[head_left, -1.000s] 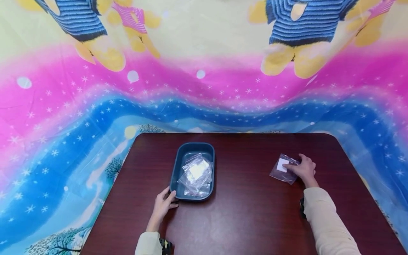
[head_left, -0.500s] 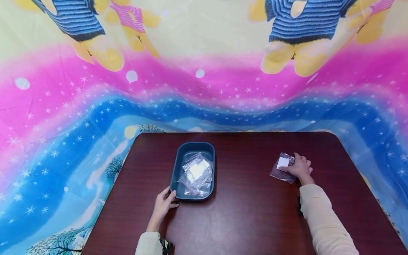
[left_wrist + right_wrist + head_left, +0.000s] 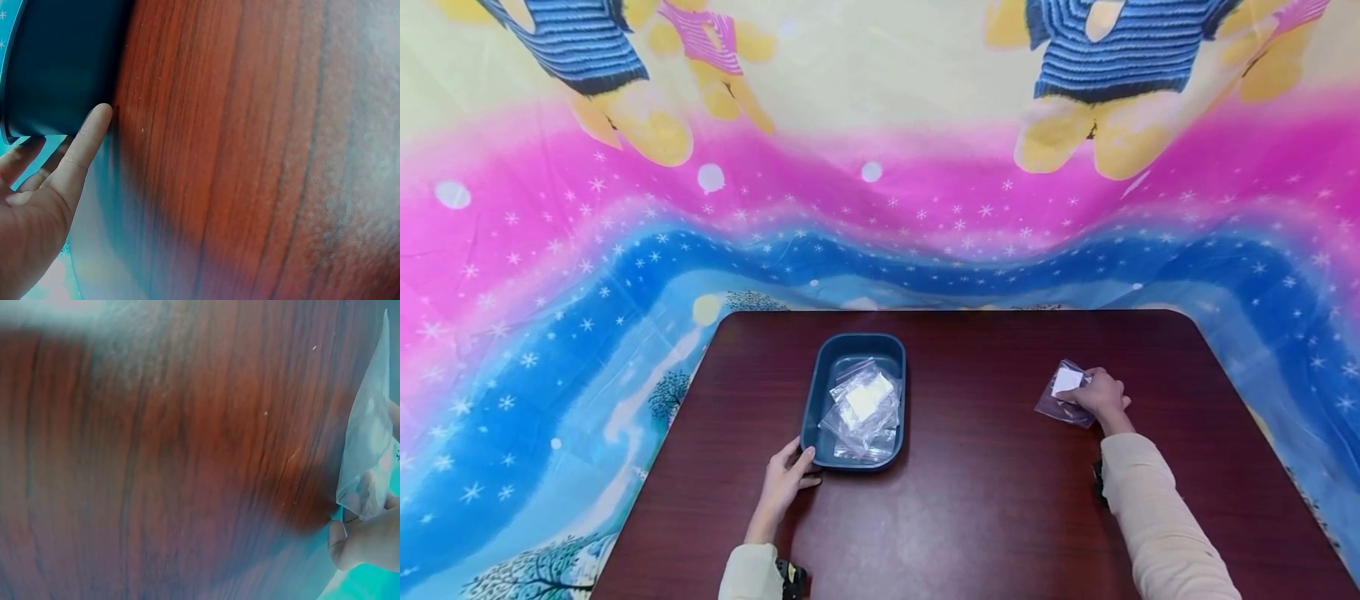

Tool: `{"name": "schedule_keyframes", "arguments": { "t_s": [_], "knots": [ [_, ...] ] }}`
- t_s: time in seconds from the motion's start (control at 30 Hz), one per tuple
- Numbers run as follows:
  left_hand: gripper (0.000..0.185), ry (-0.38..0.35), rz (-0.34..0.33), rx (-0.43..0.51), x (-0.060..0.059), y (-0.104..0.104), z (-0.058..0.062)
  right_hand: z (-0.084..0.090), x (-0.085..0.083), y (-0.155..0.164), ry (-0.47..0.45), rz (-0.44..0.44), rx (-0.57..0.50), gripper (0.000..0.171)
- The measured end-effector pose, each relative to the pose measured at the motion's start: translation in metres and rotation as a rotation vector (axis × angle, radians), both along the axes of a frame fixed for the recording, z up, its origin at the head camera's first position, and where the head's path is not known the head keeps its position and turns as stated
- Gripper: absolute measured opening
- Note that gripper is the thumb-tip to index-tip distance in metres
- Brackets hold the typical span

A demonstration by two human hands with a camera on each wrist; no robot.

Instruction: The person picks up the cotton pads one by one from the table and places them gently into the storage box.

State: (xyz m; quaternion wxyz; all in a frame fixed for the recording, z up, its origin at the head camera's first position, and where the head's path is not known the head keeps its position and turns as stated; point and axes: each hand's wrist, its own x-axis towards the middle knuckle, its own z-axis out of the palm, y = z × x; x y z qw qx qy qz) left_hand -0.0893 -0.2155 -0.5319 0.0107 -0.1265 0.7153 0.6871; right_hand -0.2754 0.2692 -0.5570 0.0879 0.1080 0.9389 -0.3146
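The right hand [image 3: 1101, 397] is on the far right of the dark wood counter [image 3: 985, 517], with its fingers curled on a small clear bag [image 3: 1063, 392] that has a white square inside. The bag looks just lifted at one edge, and the right wrist view shows it pinched by the fingertips [image 3: 365, 487]. The left hand [image 3: 784, 487] rests with its fingers out straight, touching the near left corner of the blue tray [image 3: 817, 398], which holds more clear bags [image 3: 862, 408]. The tray sits well apart from the bag in the right hand. The plastic looks thin and slippery, so I think the bag could slide out of that small pinch and drop back on the counter. If the left hand pushes, the tray could also skid away.
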Motion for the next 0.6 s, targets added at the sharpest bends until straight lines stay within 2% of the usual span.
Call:
{"name": "schedule_keyframes", "arguments": {
  "t_s": [0.13, 0.4, 0.6],
  "knots": [
    [0.049, -0.005, -0.006, -0.006, -0.001, -0.001, -0.004, 0.001, 0.002, -0.001, 0.010, -0.025, -0.026, 0.060],
    [0.052, -0.010, 0.010, 0.007, -0.007, -0.009, -0.029, 0.000, 0.003, -0.002, 0.064, -0.137, -0.101, 0.050],
    [0.053, 0.013, 0.014, -0.027, -0.007, -0.009, -0.033, -0.003, 0.004, 0.003, 0.112, -0.222, -0.172, 0.044]
  ]
}}
